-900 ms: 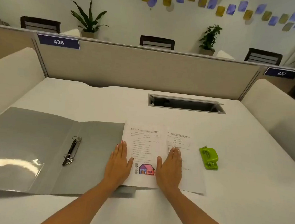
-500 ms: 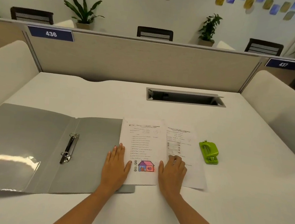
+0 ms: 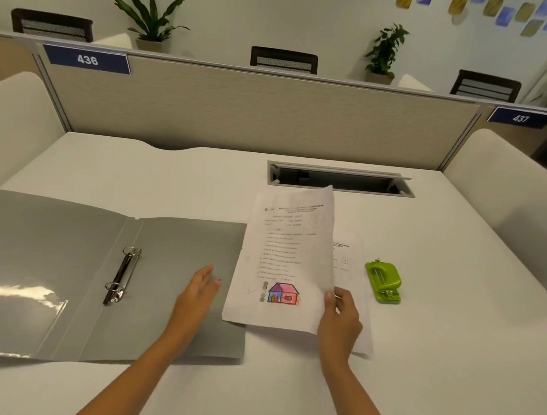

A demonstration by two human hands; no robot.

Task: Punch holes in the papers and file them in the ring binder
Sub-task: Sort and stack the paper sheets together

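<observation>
**Status: early stage, no sheet punched or filed**

Binder (image 3: 103,279): open flat at left of frame, on the tabletop (image 3: 449,368). Rings (image 3: 122,274) bare at left centre; whether open or closed, not discernible. No paper filed.

Top sheet (image 3: 287,261): centre of frame, printed text with a coloured house drawing near its lower part. Far end raised off the tabletop, near end low. No holes visible along either long edge. Pinched at its lower right edge by the right hand (image 3: 340,317), thumb on the printed face, fingers (image 3: 345,303) clamped behind.

Second sheet (image 3: 349,269): flat on the tabletop, partly covered by the top sheet, right of centre. Unpunched as far as visible.

Punch (image 3: 384,281): green, right of the sheets, apart from both hands, untouched.

Left hand (image 3: 198,294): above the binder's right cover, just left of the top sheet, fingers loosely apart, holding nothing.

Remaining, by judgement: align sheets, punch, thread onto rings, close binder. Essentially the whole task.
</observation>
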